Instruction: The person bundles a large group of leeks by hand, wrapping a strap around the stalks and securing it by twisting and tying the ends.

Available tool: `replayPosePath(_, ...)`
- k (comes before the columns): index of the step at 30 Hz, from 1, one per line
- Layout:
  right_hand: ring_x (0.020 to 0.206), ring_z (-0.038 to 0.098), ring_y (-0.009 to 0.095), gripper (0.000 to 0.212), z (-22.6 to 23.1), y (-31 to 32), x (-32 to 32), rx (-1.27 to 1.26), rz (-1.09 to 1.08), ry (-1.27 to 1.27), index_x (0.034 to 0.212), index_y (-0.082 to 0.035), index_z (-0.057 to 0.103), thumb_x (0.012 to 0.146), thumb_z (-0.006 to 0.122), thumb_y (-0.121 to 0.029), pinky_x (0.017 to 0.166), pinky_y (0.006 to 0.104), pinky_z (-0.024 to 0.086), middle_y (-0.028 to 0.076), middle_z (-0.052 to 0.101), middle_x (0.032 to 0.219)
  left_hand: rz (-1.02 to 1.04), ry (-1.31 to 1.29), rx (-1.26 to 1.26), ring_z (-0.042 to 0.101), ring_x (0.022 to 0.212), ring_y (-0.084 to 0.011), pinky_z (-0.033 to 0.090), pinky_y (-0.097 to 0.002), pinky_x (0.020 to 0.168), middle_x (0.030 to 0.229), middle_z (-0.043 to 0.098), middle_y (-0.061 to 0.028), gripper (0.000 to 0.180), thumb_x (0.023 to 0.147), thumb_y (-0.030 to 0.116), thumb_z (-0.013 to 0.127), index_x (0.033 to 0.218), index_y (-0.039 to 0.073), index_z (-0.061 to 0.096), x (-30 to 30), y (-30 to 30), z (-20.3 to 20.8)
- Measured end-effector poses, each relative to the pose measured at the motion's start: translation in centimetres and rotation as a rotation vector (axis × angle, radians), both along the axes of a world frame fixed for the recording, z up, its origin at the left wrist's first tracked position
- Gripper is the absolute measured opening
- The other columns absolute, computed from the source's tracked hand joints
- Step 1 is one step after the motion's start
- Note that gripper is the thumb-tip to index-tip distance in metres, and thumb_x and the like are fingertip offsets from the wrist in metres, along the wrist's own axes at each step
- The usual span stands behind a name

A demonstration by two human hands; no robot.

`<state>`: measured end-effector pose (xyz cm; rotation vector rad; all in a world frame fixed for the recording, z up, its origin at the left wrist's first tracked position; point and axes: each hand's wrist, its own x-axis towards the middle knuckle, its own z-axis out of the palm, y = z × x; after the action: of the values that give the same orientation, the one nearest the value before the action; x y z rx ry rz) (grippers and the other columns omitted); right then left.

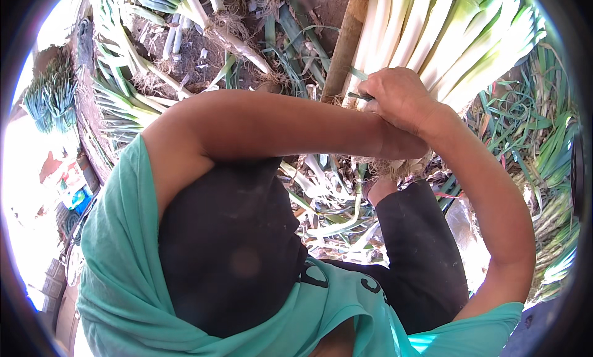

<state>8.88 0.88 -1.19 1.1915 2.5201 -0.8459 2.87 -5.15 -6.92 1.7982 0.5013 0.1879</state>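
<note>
A thick bundle of leeks (pixel 423 29), with white stalks and green tops, lies at the upper right. My right hand (pixel 401 96) is closed over its lower stalks, fingers curled. A narrow green strip (pixel 359 74) shows at those fingertips, against the white stalks. My left forearm (pixel 296 123) reaches across in front of me to the same end of the bundle. Its hand is hidden beneath my right wrist, so its fingers do not show. Pale brown roots (pixel 398 167) stick out just below my crossed wrists.
A wooden pole (pixel 346 45) runs along the bundle's left side. Loose leeks (pixel 238 48) with roots lie on the soil at upper left. Leaf scraps (pixel 340 224) litter the ground by my leg (pixel 420 252). More green stalks (pixel 556 165) are heaped at right.
</note>
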Motion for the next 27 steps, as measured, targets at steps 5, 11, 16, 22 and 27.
replayPosePath(5, 0.072, 0.061, 0.034, 0.015, 2.6, 0.8, 3.0, 0.071, -0.531, 0.046, 0.076, -0.002, 0.062, 0.081, 0.059, -0.016, 0.062, 0.0419, 0.047, 0.017, 0.060, 0.068, -0.278, 0.087, 0.540, 0.056, 0.092, -0.0230, 0.047, -0.0364, 0.077, 0.083, 0.060, -0.0128, 0.013, 0.078, 0.012, 0.055, 0.079, 0.000, 0.062, -1.4, 1.7, 1.8)
replayPosePath(11, 0.054, 0.056, 0.018, 0.025, 2.2, -7.2, 9.6, -0.310, -1.138, 0.068, 0.083, 0.002, 0.065, 0.082, 0.063, -0.023, 0.057, 0.0334, 0.044, 0.012, 0.057, 0.058, -0.070, -0.360, 0.312, 0.058, 0.059, -0.0185, 0.045, -0.0300, 0.047, 0.063, 0.059, -0.0107, 0.024, 0.083, 0.017, 0.058, 0.063, 0.004, 0.060, -2.6, 4.1, 1.5)
replayPosePath(16, 0.058, 0.058, 0.029, 0.016, 3.3, -12.2, 6.3, -0.063, -0.932, 0.331, 0.078, 0.001, 0.059, 0.083, 0.060, -0.014, 0.056, 0.0367, 0.044, 0.017, 0.057, 0.066, 0.117, 0.184, -0.800, 0.046, 0.042, -0.0124, 0.035, -0.0285, 0.041, 0.050, 0.053, -0.0046, 0.043, 0.089, 0.034, 0.059, 0.057, 0.005, 0.058, -1.7, 8.9, 5.1)
replayPosePath(22, 0.069, 0.061, 0.030, 0.011, 1.0, -10.2, -0.2, 0.145, -0.906, 0.514, 0.086, 0.001, 0.059, 0.081, 0.063, -0.007, 0.063, 0.0392, 0.045, 0.016, 0.060, 0.075, -0.272, 0.420, -0.043, 0.055, 0.057, -0.0201, 0.043, -0.0361, 0.056, 0.064, 0.059, -0.0114, 0.036, 0.086, 0.032, 0.060, 0.080, -0.003, 0.066, 2.8, 8.5, 6.3)
replayPosePath(27, 0.081, 0.060, 0.029, 0.026, -1.3, -10.0, -1.2, 0.404, -0.936, 0.407, 0.102, 0.002, 0.056, 0.083, 0.063, -0.016, 0.072, 0.0385, 0.045, 0.016, 0.060, 0.084, -0.388, 0.343, 0.041, 0.062, 0.075, -0.0337, 0.047, -0.0422, 0.073, 0.079, 0.063, -0.0211, 0.037, 0.085, 0.032, 0.057, 0.081, -0.004, 0.064, 2.9, 7.6, 5.1)
